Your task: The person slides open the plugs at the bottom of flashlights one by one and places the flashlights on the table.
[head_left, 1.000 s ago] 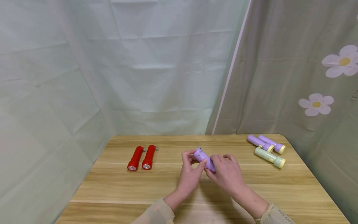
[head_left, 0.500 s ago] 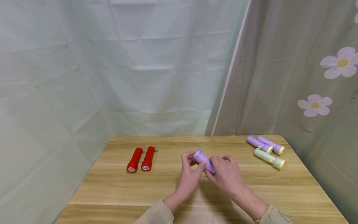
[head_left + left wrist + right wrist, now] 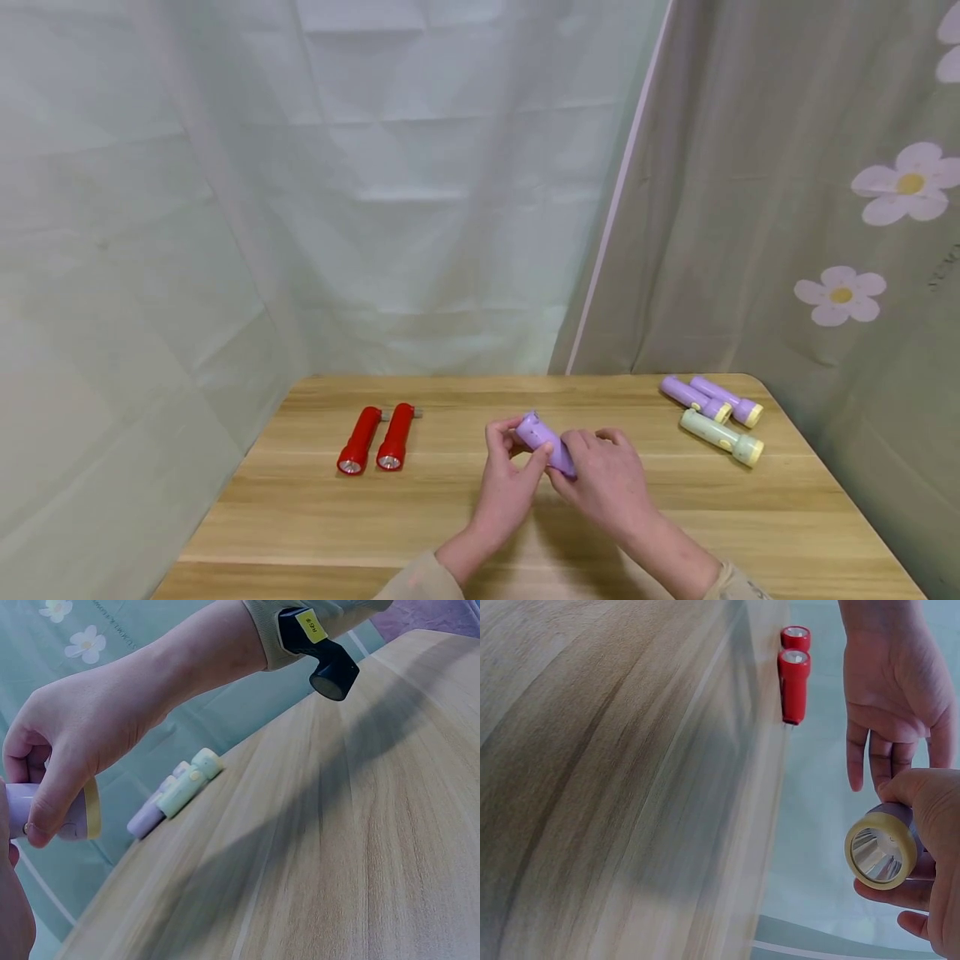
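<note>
Over the middle of the table, both hands hold a light purple flashlight (image 3: 543, 443). My left hand (image 3: 506, 487) pinches its tail end between thumb and fingers. My right hand (image 3: 611, 483) grips the head end and covers most of it in the head view. The right wrist view shows the yellow-rimmed lens (image 3: 885, 851), with the right thumb and fingers around the head. In the left wrist view, the right hand's thumb lies along the purple barrel (image 3: 22, 810), just behind the yellow rim. The flashlight is held tilted above the wood.
Two red flashlights (image 3: 396, 437) lie side by side on the left of the wooden table (image 3: 337, 525). At the back right lie two purple flashlights (image 3: 693, 398) and a pale green flashlight (image 3: 720, 437), close together. Curtains (image 3: 450, 208) hang behind the table.
The head view has tilted up slightly, so everything sits lower in it. Both hands keep their hold on the purple flashlight, with little visible movement.
</note>
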The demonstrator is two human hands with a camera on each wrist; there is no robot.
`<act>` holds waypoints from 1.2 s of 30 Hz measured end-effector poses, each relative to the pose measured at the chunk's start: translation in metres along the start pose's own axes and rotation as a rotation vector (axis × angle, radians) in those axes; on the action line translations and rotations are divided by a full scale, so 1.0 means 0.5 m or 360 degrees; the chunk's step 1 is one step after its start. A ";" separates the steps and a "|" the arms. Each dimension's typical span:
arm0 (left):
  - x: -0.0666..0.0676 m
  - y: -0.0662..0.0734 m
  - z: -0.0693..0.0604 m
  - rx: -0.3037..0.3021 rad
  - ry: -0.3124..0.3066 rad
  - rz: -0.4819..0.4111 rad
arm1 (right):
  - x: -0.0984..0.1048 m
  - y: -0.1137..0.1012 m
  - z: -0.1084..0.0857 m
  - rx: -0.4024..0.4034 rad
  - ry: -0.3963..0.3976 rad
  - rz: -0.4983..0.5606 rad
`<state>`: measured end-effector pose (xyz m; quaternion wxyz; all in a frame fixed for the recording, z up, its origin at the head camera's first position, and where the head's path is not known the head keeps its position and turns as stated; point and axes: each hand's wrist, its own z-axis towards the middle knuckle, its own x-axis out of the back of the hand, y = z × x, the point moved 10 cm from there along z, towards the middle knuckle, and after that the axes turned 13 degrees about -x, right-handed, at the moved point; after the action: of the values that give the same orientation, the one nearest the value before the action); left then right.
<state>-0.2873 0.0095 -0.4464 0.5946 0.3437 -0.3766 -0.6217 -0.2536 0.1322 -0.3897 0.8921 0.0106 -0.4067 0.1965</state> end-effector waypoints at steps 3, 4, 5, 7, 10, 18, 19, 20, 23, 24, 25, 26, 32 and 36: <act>0.000 0.000 -0.001 0.0001 0.0000 -0.0005 | 0.000 0.000 -0.001 0.0004 0.0002 0.0004; 0.000 0.000 -0.002 0.0000 0.0001 -0.0004 | 0.000 0.000 -0.001 0.0006 0.0005 0.0007; 0.000 0.000 -0.002 0.0000 0.0001 -0.0005 | 0.000 0.000 -0.001 0.0007 0.0009 0.0008; -0.001 0.000 -0.002 -0.0002 0.0002 -0.0002 | 0.000 0.001 -0.001 0.0007 0.0015 0.0013; -0.003 -0.001 -0.001 -0.0012 0.0003 0.0004 | -0.002 0.003 -0.001 0.0001 0.0014 0.0014; -0.004 -0.003 -0.002 -0.0017 0.0000 -0.0006 | -0.005 0.004 -0.001 -0.0011 -0.0013 -0.0001; -0.004 -0.003 -0.002 -0.0016 -0.0002 -0.0008 | -0.005 0.004 -0.001 -0.0012 -0.0017 -0.0003; -0.004 -0.002 -0.002 -0.0016 -0.0004 -0.0010 | -0.005 0.004 -0.001 -0.0013 -0.0020 -0.0003; -0.004 -0.001 -0.002 -0.0014 -0.0007 -0.0012 | -0.004 0.003 -0.001 -0.0012 -0.0019 0.0001; -0.004 -0.002 -0.002 -0.0013 -0.0009 -0.0014 | -0.003 0.004 -0.001 -0.0012 -0.0016 0.0002; -0.004 -0.001 -0.003 -0.0010 -0.0010 -0.0012 | -0.003 0.004 -0.001 -0.0011 -0.0014 0.0004; -0.004 -0.001 -0.003 -0.0007 -0.0011 -0.0011 | -0.003 0.004 -0.001 -0.0010 -0.0010 0.0006; -0.003 0.000 -0.004 0.0007 -0.0011 -0.0007 | -0.003 0.004 -0.003 -0.0002 0.0005 0.0013; -0.003 0.001 -0.004 0.0013 -0.0011 -0.0010 | -0.004 0.003 -0.003 0.0001 0.0008 0.0009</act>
<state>-0.2855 0.0110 -0.4470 0.5900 0.3452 -0.3800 -0.6231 -0.2543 0.1334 -0.3925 0.8926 0.0093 -0.4043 0.1992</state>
